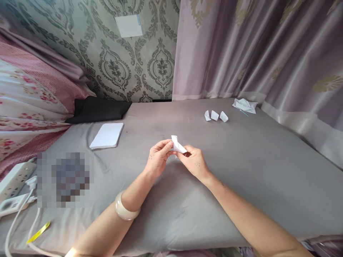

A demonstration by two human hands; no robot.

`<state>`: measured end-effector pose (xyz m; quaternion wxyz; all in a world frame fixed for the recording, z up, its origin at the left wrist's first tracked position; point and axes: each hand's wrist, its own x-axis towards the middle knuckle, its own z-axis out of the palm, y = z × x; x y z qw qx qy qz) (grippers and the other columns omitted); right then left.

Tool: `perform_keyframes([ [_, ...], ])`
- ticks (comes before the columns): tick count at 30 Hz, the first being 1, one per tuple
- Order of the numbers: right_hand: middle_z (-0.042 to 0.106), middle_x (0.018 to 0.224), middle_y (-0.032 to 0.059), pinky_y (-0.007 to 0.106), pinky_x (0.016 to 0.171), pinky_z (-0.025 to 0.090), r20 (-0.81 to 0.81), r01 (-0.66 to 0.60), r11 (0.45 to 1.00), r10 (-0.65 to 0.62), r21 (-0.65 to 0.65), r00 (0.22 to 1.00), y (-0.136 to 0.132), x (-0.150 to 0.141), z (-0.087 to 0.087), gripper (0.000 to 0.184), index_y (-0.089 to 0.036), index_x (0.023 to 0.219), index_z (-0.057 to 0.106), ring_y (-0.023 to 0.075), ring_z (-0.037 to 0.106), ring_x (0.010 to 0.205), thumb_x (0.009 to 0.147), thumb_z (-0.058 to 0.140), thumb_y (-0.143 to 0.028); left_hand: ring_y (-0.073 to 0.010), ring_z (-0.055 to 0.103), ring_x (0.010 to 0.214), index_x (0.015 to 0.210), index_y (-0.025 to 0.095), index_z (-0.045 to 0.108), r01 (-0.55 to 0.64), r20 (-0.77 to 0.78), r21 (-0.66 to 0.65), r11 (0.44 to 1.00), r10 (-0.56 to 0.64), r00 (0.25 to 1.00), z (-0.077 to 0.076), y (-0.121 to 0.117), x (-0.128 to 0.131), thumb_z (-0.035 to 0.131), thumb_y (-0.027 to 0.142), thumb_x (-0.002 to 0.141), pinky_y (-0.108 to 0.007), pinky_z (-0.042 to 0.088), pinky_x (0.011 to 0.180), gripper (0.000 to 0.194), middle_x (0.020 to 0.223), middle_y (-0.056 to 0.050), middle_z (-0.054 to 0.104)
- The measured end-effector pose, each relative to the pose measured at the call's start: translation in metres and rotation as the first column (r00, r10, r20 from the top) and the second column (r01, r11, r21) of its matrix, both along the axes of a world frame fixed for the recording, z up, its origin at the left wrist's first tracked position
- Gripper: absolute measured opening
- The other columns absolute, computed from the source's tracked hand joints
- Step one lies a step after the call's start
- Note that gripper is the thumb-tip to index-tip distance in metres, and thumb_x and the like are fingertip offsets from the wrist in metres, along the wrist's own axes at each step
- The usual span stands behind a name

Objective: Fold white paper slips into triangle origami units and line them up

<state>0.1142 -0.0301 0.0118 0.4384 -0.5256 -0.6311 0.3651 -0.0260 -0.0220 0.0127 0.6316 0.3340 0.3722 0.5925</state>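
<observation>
A small folded piece of white paper is held up between both hands over the middle of the grey cloth. My left hand pinches its left side between thumb and fingers. On the other side, my right hand grips the lower right end, thumb on top. The paper has creases and a narrow flap pointing upward; its underside is partly hidden by the fingers. A pale bangle circles my left wrist.
Three small folded paper pieces stand in a row beyond my hands. Folded white papers lie at the back right. To the left are a paper stack, a black cloth, a power strip with cables, and a yellow strip.
</observation>
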Motion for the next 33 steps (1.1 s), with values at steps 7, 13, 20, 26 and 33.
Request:
perform_keyframes([
  [7, 0.069, 0.091, 0.0042, 0.027, 0.072, 0.047, -0.049, -0.040, 0.987, 0.048, 0.153, 0.998, 0.003, 0.008, 0.015, 0.019, -0.020, 0.092, 0.070, 0.0156, 0.062, 0.082, 0.085, 0.058, -0.033, -0.0122, 0.062, 0.083, 0.084, 0.016, 0.072, -0.021, 0.029, 0.036, 0.999, 0.020, 0.999, 0.003, 0.000, 0.000, 0.075, 0.028, 0.073, -0.025, 0.052, 0.078, 0.016, 0.086, -0.003, 0.067],
  [13, 0.069, 0.085, 0.0041, 0.026, 0.068, 0.049, -0.111, -0.015, 0.981, 0.037, 0.193, 0.993, 0.003, 0.010, 0.017, 0.015, -0.019, 0.085, 0.070, 0.0153, 0.063, 0.076, 0.084, 0.057, -0.027, -0.0135, 0.062, 0.085, 0.085, 0.016, 0.073, 0.054, 0.016, 0.042, 0.998, -0.055, 0.998, 0.004, -0.004, 0.005, 0.074, 0.028, 0.074, -0.026, 0.052, 0.080, 0.016, 0.087, -0.004, 0.069],
  [20, 0.068, 0.078, 0.0020, 0.025, 0.062, 0.048, -0.063, 0.009, 0.973, 0.006, 0.232, 0.998, 0.001, 0.010, 0.021, 0.013, -0.019, 0.083, 0.070, 0.0126, 0.060, 0.066, 0.083, 0.058, -0.023, -0.0148, 0.063, 0.085, 0.085, 0.017, 0.074, 0.090, 0.011, 0.073, 0.993, -0.091, 0.996, 0.003, -0.006, 0.006, 0.074, 0.028, 0.074, -0.029, 0.052, 0.080, 0.015, 0.089, -0.004, 0.070],
  [26, 0.067, 0.081, 0.0028, 0.026, 0.062, 0.048, -0.038, 0.017, 0.942, -0.004, 0.335, 0.999, 0.000, 0.010, 0.024, 0.011, -0.019, 0.085, 0.070, 0.0126, 0.059, 0.069, 0.083, 0.061, -0.024, -0.0155, 0.063, 0.084, 0.087, 0.017, 0.074, 0.154, -0.077, 0.114, 0.982, -0.146, 0.986, 0.002, -0.008, 0.006, 0.070, 0.027, 0.079, -0.030, 0.051, 0.081, 0.014, 0.088, -0.005, 0.071],
  [33, 0.066, 0.077, 0.0016, 0.026, 0.060, 0.047, -0.053, 0.025, 0.932, -0.006, 0.361, 0.999, -0.001, 0.008, 0.024, 0.009, -0.019, 0.081, 0.070, 0.0110, 0.057, 0.064, 0.084, 0.062, -0.022, -0.0162, 0.063, 0.086, 0.088, 0.018, 0.074, 0.144, -0.055, 0.095, 0.985, -0.139, 0.989, 0.001, -0.009, 0.007, 0.071, 0.027, 0.078, -0.031, 0.051, 0.081, 0.014, 0.088, -0.004, 0.071],
])
